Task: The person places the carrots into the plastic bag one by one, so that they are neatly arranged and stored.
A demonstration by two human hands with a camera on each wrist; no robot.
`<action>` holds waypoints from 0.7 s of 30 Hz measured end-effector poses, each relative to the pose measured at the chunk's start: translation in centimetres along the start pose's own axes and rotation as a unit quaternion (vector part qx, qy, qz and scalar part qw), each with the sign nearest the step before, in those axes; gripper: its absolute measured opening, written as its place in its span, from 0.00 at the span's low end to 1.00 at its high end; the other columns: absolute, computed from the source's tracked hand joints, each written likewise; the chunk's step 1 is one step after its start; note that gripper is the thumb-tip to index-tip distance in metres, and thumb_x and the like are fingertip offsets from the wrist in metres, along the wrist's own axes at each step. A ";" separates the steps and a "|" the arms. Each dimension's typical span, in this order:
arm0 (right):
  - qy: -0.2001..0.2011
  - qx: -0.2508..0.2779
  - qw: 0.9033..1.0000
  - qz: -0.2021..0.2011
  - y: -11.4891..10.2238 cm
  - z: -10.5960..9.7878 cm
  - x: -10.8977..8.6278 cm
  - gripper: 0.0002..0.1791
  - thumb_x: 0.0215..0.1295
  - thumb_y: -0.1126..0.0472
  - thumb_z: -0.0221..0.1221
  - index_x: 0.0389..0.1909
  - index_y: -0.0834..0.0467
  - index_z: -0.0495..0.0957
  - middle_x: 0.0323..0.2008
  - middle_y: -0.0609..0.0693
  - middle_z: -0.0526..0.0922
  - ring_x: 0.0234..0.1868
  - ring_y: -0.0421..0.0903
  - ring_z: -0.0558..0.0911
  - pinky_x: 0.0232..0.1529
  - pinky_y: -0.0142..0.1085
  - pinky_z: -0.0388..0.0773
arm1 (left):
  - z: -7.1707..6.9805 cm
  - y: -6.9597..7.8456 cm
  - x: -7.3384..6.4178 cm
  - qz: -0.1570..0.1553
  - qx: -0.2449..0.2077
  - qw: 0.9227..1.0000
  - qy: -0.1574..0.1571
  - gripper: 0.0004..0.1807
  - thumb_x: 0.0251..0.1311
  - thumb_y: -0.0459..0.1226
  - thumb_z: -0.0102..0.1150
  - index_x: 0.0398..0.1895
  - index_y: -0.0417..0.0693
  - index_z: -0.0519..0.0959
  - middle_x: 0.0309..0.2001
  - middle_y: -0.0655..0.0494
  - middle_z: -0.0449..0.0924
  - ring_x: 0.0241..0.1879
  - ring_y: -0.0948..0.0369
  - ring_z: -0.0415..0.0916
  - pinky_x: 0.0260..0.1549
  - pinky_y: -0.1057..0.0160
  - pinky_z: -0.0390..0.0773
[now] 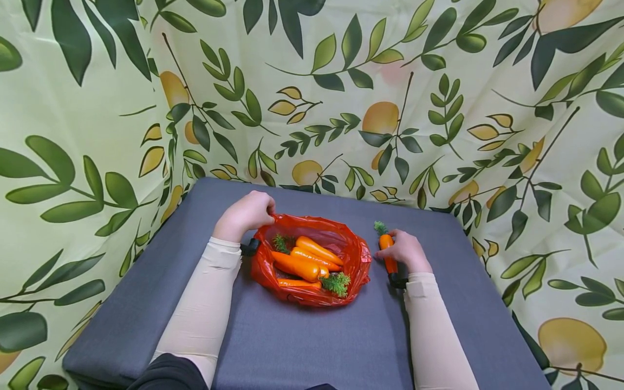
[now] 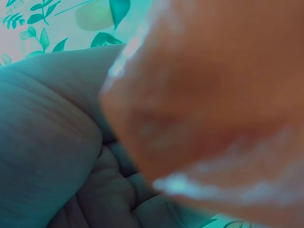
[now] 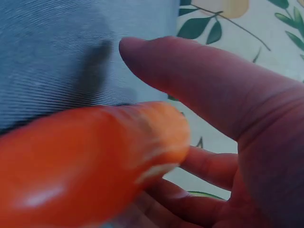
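Observation:
A red plastic bag (image 1: pixel 359 265) stands with its mouth wide and its rim rolled out. Inside lie several orange carrots (image 1: pixel 314 249), some with green leafy tops. At the bag's far left rim, my left hand (image 1: pixel 246 214) pinches the plastic; in the left wrist view the red film (image 2: pixel 213 95) hides much of that palm. To the right of the bag, my right hand (image 1: pixel 407 250) holds one more carrot (image 1: pixel 386 242), its green top pointing away from me. The right wrist view has the rounded end of this carrot (image 3: pixel 95 156) close up, between thumb and fingers.
Grey cloth covers the table (image 1: pixel 312 341) under the bag. A leaf-and-fruit patterned curtain (image 1: pixel 312 108) closes off the back and both sides. Dark wrist straps (image 1: pixel 250 247) are on both arms, the left one right beside the bag.

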State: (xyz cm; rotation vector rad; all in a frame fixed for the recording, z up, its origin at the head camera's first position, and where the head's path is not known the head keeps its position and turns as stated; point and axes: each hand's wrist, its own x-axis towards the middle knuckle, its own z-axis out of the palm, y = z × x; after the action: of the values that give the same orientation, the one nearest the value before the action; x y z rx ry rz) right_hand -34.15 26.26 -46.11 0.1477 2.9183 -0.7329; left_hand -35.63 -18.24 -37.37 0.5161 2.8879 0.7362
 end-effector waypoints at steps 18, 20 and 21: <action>0.005 0.025 1.000 -0.003 0.2 0.2 -0.2 0.47 0.61 0.51 0.80 0.76 0.68 0.72 0.66 0.71 0.79 0.59 0.66 0.78 0.64 0.61 0.80 | 0.0 0.0 0.1 0.003 -0.002 1.000 -0.001 0.03 0.69 0.32 0.67 0.37 0.44 0.88 0.37 0.48 0.88 0.33 0.53 0.80 0.32 0.61 0.83; 0.007 0.027 1.000 -0.006 0.2 0.1 -0.2 0.47 0.61 0.52 0.80 0.75 0.68 0.72 0.66 0.71 0.80 0.58 0.66 0.78 0.63 0.60 0.81 | 0.0 -0.1 0.1 0.003 -0.004 1.000 -0.001 0.03 0.69 0.31 0.67 0.37 0.44 0.88 0.37 0.48 0.88 0.33 0.53 0.80 0.32 0.61 0.83; 0.008 0.029 1.000 -0.006 0.1 0.0 -0.2 0.47 0.61 0.52 0.80 0.76 0.68 0.72 0.66 0.71 0.80 0.59 0.66 0.78 0.63 0.60 0.80 | 0.0 -0.1 0.0 0.003 -0.004 1.000 0.000 0.03 0.69 0.31 0.67 0.37 0.44 0.88 0.37 0.48 0.88 0.33 0.53 0.80 0.32 0.61 0.83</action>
State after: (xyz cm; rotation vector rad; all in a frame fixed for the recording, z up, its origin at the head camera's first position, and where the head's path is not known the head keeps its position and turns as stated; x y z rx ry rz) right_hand -33.93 26.38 -46.13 0.1419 2.9175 -0.8217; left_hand -35.70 -18.30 -37.47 0.5243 2.8829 0.7491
